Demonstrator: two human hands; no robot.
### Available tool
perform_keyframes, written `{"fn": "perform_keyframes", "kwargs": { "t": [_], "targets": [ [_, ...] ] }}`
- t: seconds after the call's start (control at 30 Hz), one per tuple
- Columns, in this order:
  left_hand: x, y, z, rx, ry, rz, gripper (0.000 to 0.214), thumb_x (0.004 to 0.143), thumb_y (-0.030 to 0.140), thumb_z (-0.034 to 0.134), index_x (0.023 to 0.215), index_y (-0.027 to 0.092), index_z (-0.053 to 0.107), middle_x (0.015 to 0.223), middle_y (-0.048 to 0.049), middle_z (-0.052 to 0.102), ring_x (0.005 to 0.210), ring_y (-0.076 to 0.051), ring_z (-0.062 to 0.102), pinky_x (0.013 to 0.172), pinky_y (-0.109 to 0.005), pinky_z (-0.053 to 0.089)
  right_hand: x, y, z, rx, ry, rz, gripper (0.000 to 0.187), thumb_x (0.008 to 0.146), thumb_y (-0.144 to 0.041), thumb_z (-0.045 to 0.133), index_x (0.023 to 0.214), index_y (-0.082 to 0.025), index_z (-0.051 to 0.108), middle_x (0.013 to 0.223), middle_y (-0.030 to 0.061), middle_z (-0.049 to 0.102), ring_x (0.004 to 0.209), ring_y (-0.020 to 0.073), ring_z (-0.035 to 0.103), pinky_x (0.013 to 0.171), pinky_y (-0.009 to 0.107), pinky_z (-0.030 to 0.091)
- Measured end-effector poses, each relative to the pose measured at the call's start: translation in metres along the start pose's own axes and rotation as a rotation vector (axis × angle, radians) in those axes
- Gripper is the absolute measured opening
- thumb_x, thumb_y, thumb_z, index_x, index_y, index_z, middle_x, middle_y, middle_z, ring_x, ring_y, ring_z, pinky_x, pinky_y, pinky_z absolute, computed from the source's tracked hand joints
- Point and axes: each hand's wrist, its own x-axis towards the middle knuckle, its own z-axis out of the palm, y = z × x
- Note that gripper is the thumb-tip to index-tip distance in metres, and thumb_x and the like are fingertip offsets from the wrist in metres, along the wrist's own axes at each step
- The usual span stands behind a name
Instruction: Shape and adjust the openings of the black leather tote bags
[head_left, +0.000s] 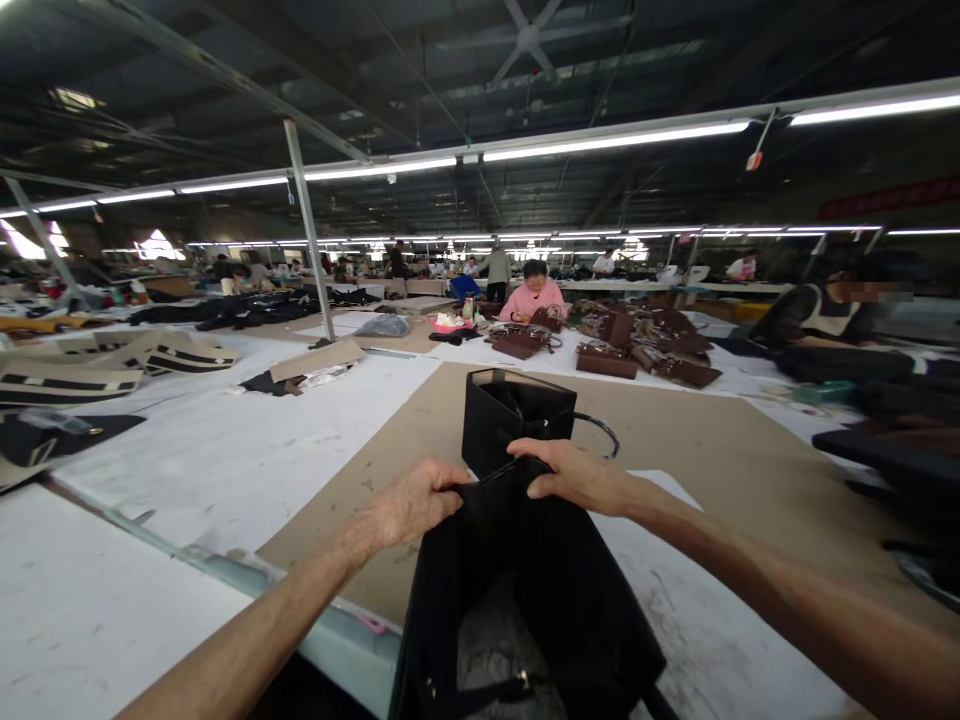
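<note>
A black handbag [577, 590] stands in front of me with its mouth spread wide, its inside dark. My left hand [424, 497] pinches the far left corner of its upper edge, fingers closed on the rim. At the far right part of that rim, my right hand [574, 472] grips the edge between thumb and fingers. Small metal fittings and a strap show at the bag's near side. Just beyond my hands sits a second black bag [487, 420], upright and open at the top, a thin handle loop lying to its right.
Brown cardboard [675, 430] and white sheeting [315, 430] cover the table. Several brown bags [607, 358] lie farther back, near a person in pink [534, 297]. Striped beige pieces [180, 355] are at left; another person [817, 320] and dark pieces [892, 440] are at right.
</note>
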Motion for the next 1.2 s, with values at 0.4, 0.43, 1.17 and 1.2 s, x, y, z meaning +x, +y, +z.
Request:
{"fn": "perform_keyframes", "kwargs": {
  "t": [0.4, 0.43, 1.17, 1.2],
  "targets": [
    [-0.003, -0.013, -0.010, -0.126, -0.024, -0.010, 0.028, 0.071, 0.020, 0.043, 0.089, 0.014, 0.064, 0.072, 0.0002, 0.060, 0.064, -0.012, 0.051, 0.058, -0.019, 0.038, 0.013, 0.010, 0.008, 0.617, -0.218, -0.032, 0.019, 0.071, -0.025, 0.054, 0.085, -0.014, 0.061, 0.071, -0.0025, 0.056, 0.068, 0.0128, 0.050, 0.063, 0.020, 0.036],
    [-0.002, -0.013, -0.010, -0.138, -0.020, -0.012, 0.028, 0.071, 0.019, 0.044, 0.089, 0.013, 0.064, 0.072, 0.0001, 0.060, 0.064, -0.012, 0.051, 0.058, -0.020, 0.038, 0.014, 0.011, 0.008, 0.600, -0.210, -0.034, 0.018, 0.071, -0.025, 0.054, 0.084, -0.014, 0.061, 0.070, -0.0026, 0.055, 0.067, 0.0125, 0.049, 0.062, 0.020, 0.035],
    [-0.001, -0.012, -0.002, -0.087, 0.017, -0.026, 0.025, 0.071, 0.018, 0.041, 0.084, 0.014, 0.063, 0.069, 0.0010, 0.056, 0.059, -0.010, 0.045, 0.053, -0.018, 0.034, 0.009, -0.066, 0.006, -0.740, 0.039, -0.026, 0.012, 0.070, -0.008, 0.054, 0.077, -0.015, 0.061, 0.097, 0.0112, 0.055, 0.092, 0.0271, 0.050, 0.071, 0.033, 0.036],
    [-0.001, -0.011, -0.001, -0.073, 0.027, -0.024, 0.025, 0.070, 0.017, 0.041, 0.082, 0.014, 0.063, 0.068, 0.0010, 0.056, 0.059, -0.010, 0.046, 0.053, -0.018, 0.034, 0.009, -0.074, 0.009, -0.768, 0.026, 0.017, 0.016, 0.065, -0.006, 0.056, 0.079, -0.013, 0.061, 0.099, 0.0130, 0.054, 0.090, 0.0283, 0.051, 0.069, 0.033, 0.037]
  ]
}}
